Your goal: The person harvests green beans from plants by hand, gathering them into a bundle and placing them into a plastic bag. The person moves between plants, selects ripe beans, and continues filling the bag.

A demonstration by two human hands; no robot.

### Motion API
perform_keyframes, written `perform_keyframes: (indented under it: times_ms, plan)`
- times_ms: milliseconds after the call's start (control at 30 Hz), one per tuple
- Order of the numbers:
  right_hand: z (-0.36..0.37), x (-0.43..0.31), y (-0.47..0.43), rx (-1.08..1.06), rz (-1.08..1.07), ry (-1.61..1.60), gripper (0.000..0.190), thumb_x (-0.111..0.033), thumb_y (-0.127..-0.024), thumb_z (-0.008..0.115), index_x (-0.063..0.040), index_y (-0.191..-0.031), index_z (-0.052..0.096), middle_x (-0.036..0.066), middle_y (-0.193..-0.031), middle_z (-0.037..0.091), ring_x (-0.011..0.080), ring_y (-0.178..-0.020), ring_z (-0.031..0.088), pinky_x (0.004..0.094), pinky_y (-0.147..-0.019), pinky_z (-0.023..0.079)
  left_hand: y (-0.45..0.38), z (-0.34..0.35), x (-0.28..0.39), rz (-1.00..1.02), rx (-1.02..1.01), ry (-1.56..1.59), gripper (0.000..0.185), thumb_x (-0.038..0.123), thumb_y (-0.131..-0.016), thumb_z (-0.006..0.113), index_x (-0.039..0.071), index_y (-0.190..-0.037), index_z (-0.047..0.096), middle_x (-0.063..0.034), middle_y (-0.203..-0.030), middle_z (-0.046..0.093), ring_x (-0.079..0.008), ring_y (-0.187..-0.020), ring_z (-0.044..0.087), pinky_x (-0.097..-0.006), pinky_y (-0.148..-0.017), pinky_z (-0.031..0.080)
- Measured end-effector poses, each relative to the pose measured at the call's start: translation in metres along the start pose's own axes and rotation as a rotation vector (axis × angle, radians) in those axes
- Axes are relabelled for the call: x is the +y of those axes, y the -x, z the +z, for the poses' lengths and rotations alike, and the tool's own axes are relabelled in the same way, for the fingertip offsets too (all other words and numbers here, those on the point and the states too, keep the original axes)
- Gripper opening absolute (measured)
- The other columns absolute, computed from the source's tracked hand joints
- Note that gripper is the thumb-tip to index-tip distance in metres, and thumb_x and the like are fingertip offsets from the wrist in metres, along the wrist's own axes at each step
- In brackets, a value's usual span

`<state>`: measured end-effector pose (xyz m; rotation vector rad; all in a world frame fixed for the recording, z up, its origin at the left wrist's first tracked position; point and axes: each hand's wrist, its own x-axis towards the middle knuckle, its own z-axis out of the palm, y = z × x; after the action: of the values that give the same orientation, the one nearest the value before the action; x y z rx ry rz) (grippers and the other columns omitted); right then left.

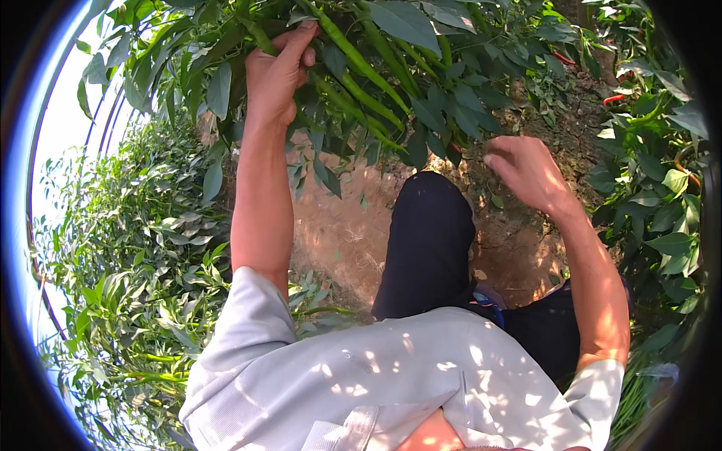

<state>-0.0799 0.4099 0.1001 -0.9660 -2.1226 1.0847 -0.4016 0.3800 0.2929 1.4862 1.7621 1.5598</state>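
Observation:
My left hand is raised into a chili plant at the top of the view. Its curled fingers close around a green chili pepper, whose lower part is hidden in the grip. Just right of that hand, several long green chili peppers hang slanting among the leaves. My right hand is in the air below and right of the foliage, apart from the plant. Its fingers are bent, the thumb sits a little away from them, and nothing shows between.
Dry brown soil lies beneath, with my dark-trousered knee over it. More chili plants stand at left and right, the right ones bearing a red pepper. A heap of long green peppers lies at lower right.

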Motion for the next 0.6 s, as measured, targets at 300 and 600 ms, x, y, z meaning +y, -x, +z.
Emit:
perform_keyframes:
  times_ms: [300, 600]
  plan:
    - [0.015, -0.099, -0.131, 0.412, -0.28, -0.021, 0.015, -0.01, -0.091, 0.069, 0.001, -0.101, 0.071, 0.019, -0.093, 0.074, 0.0342, -0.087, 0.073, 0.0407, -0.081, 0.055, 0.008, 0.01, -0.005, 0.119, 0.009, 0.09, 0.028, 0.032, -0.091, 0.082, 0.006, -0.101, 0.077, 0.0042, -0.076, 0.06, -0.0015, -0.053, 0.034, -0.022, -0.049, 0.023]
    - [-0.002, -0.125, -0.193, 0.238, -0.3, -0.205, 0.026, -0.024, -0.09, 0.079, 0.001, -0.095, 0.074, 0.006, -0.074, 0.069, 0.0118, -0.07, 0.061, 0.032, -0.066, 0.051, 0.013, 0.006, -0.004, 0.117, -0.051, 0.262, 0.028, 0.029, -0.093, 0.078, 0.004, -0.103, 0.073, 0.0015, -0.08, 0.063, -0.0022, -0.051, 0.033, -0.0232, -0.049, 0.024]
